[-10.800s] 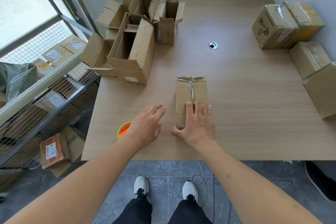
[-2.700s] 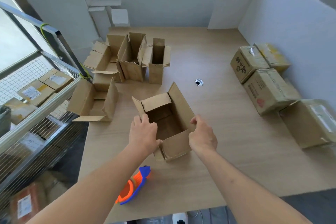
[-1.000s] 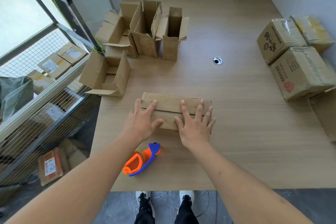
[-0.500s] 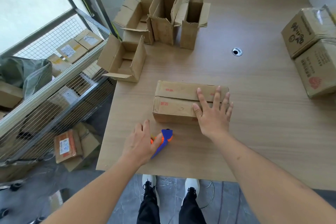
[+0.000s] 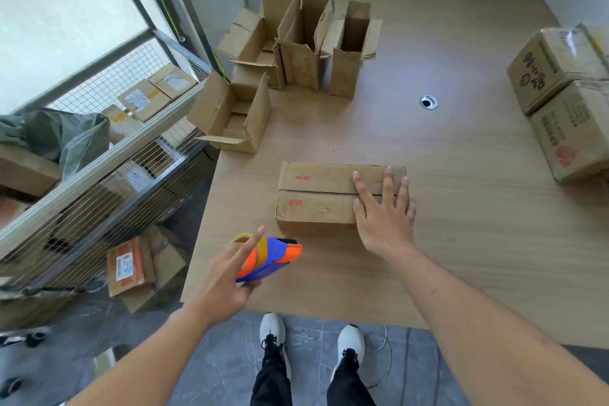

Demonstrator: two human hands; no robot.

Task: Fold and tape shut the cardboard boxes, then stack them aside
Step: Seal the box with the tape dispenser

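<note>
The folded box (image 5: 316, 198) is pressed flat-fingered by the right hand (image 5: 384, 217); the dispenser (image 5: 268, 259) is gripped by the left hand (image 5: 227, 277).

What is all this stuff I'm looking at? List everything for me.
folded box: one, brown, table middle, flaps closed, untaped
tape dispenser: one, blue and orange, near table edge
open boxes: about five, brown, far left of the table
sealed boxes: several, brown, taped, right edge
table: one, light wood, cable hole
wire rack: one, metal, left, holding parcels
shoes: two, white, grey floor
left hand: holds the dispenser
right hand: flat on the folded box
</note>
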